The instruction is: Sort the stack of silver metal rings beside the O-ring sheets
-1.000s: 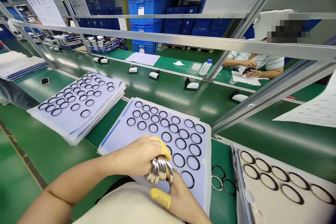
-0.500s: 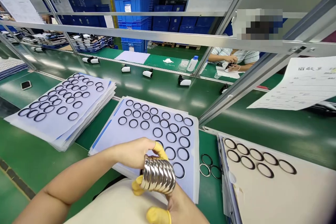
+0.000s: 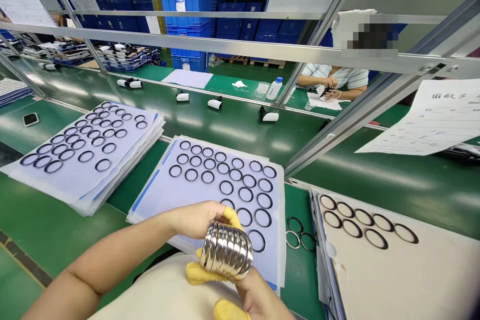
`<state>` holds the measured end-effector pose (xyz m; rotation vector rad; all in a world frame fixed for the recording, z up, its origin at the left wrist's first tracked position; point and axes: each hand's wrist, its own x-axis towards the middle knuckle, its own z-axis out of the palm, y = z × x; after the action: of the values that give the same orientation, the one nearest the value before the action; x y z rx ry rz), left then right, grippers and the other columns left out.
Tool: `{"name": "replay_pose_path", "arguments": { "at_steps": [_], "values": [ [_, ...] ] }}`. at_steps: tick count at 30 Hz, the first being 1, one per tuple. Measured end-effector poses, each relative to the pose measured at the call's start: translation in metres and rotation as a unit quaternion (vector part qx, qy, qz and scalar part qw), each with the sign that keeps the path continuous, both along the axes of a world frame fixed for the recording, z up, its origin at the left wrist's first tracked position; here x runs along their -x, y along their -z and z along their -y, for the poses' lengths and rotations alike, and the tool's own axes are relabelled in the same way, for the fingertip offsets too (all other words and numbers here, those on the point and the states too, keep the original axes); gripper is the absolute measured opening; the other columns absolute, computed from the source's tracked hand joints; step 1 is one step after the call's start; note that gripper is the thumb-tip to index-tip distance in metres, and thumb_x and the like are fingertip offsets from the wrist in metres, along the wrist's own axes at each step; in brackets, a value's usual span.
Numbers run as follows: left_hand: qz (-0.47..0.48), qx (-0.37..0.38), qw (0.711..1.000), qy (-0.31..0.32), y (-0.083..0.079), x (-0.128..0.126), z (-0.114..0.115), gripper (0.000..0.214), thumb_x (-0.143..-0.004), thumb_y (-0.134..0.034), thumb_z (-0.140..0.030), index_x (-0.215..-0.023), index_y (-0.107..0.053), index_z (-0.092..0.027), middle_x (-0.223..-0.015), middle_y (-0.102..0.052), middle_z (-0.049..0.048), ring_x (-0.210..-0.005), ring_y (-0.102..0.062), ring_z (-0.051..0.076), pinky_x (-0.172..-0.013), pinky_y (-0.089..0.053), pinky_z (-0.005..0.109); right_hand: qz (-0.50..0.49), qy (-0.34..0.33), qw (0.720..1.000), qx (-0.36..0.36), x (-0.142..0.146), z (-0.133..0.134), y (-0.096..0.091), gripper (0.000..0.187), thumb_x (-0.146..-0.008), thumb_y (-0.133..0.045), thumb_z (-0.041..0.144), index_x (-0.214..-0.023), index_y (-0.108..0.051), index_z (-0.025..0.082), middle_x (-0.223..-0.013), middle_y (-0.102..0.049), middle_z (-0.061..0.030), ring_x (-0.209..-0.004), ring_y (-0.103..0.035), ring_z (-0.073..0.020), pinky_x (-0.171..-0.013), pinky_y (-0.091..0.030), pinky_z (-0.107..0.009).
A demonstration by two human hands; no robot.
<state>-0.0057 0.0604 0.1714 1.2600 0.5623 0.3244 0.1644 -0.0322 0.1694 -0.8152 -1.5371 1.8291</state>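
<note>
Toward six o'clock, holding a close-packed row of polished metal rings (image 3: pixel 227 251), clasped from eleven o'clock by the left hand (image 3: pixel 204 217) and backed from five o'clock by the right hand (image 3: pixel 253 289), thumb clear and finger grip partly hidden; both together, wearing yellow finger cots (image 3: pixel 229 310). Looks stiff, light singly but weightier bunched, probably slippery and easily scratched. Best held by outer rims, pressing evenly on both ends. Toward twelve o'clock from there, see dark-edged rings (image 3: pixel 246 201) spread on stacked white sheets (image 3: pixel 172 197).
</note>
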Motion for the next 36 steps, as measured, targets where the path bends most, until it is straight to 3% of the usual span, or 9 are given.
{"name": "replay_pose_path", "arguments": {
  "at_steps": [4,10,14,16,20,24,31,36],
  "values": [
    [-0.037,-0.049,0.998,-0.014,-0.008,0.001,0.001,0.017,-0.070,-0.062,-0.009,-0.086,-0.063,-0.015,-0.089,-0.068,0.0037,-0.084,-0.063,0.017,-0.079,-0.050,0.033,0.006,0.019,1.000,-0.003,0.005,-0.002,0.008,0.031,-0.083,-0.066,0.035,-0.113,-0.064,0.028,-0.117,-0.069,-0.0070,-0.106,-0.064,-0.0263,-0.095,-0.049,-0.042],
    [-0.074,-0.144,0.987,0.010,-0.021,0.001,0.004,0.030,-0.069,-0.059,-0.005,-0.096,-0.064,-0.017,-0.097,-0.067,0.0040,-0.086,-0.063,0.018,-0.078,-0.050,0.030,0.058,0.016,0.995,-0.080,0.019,-0.011,0.017,0.020,-0.079,-0.061,0.023,-0.098,-0.066,0.018,-0.103,-0.070,-0.0101,-0.096,-0.065,-0.0248,-0.088,-0.052,-0.038],
    [-0.126,-0.315,0.940,0.033,-0.023,0.001,0.005,0.035,-0.067,-0.056,0.000,-0.097,-0.064,-0.017,-0.099,-0.067,0.0061,-0.091,-0.060,0.021,-0.081,-0.049,0.032,0.116,0.042,0.983,-0.136,0.017,-0.012,0.018,0.027,-0.077,-0.062,0.022,-0.104,-0.067,0.020,-0.114,-0.067,-0.0107,-0.104,-0.060,-0.0277,-0.092,-0.049,-0.041],
    [-0.145,-0.357,0.922,0.031,-0.024,0.001,0.005,0.033,-0.067,-0.055,0.001,-0.094,-0.064,-0.017,-0.098,-0.068,0.0055,-0.092,-0.059,0.020,-0.085,-0.047,0.034,0.100,0.027,0.985,-0.135,0.012,-0.009,0.020,0.035,-0.078,-0.064,0.027,-0.113,-0.065,0.022,-0.120,-0.064,-0.0106,-0.109,-0.059,-0.0291,-0.094,-0.049,-0.043],
    [-0.104,-0.221,0.969,0.031,-0.021,0.002,0.003,0.024,-0.070,-0.058,-0.003,-0.089,-0.064,-0.017,-0.095,-0.069,0.0031,-0.089,-0.062,0.017,-0.083,-0.049,0.031,0.022,0.015,0.997,-0.073,0.001,0.001,0.022,0.041,-0.079,-0.068,0.042,-0.117,-0.065,0.028,-0.120,-0.067,-0.0091,-0.111,-0.061,-0.0289,-0.096,-0.049,-0.043],
    [-0.043,-0.114,0.993,0.005,-0.017,0.000,0.005,0.019,-0.067,-0.063,-0.006,-0.083,-0.064,-0.015,-0.090,-0.070,0.0038,-0.087,-0.063,0.018,-0.082,-0.050,0.033,0.039,0.052,0.995,-0.071,0.000,0.005,0.016,0.034,-0.083,-0.063,0.044,-0.113,-0.068,0.028,-0.119,-0.068,-0.0076,-0.110,-0.061,-0.0278,-0.096,-0.049,-0.040],
    [-0.022,-0.103,0.994,-0.006,-0.019,-0.002,0.011,0.019,-0.067,-0.061,-0.004,-0.082,-0.064,-0.015,-0.094,-0.070,0.0069,-0.088,-0.063,0.019,-0.083,-0.050,0.036,0.090,0.030,0.983,-0.159,0.003,0.003,0.022,0.031,-0.088,-0.055,0.036,-0.115,-0.067,0.026,-0.102,-0.073,-0.0076,-0.090,-0.066,-0.0266,-0.082,-0.056,-0.038],
    [-0.028,-0.107,0.994,-0.002,-0.022,-0.002,0.013,0.021,-0.070,-0.062,-0.005,-0.087,-0.065,-0.016,-0.100,-0.069,0.0083,-0.093,-0.063,0.020,-0.083,-0.050,0.036,0.108,0.042,0.980,-0.162,0.000,0.007,0.033,0.031,-0.087,-0.057,0.031,-0.116,-0.067,0.026,-0.100,-0.073,-0.0075,-0.093,-0.065,-0.0282,-0.082,-0.056,-0.039]
  ]
}}
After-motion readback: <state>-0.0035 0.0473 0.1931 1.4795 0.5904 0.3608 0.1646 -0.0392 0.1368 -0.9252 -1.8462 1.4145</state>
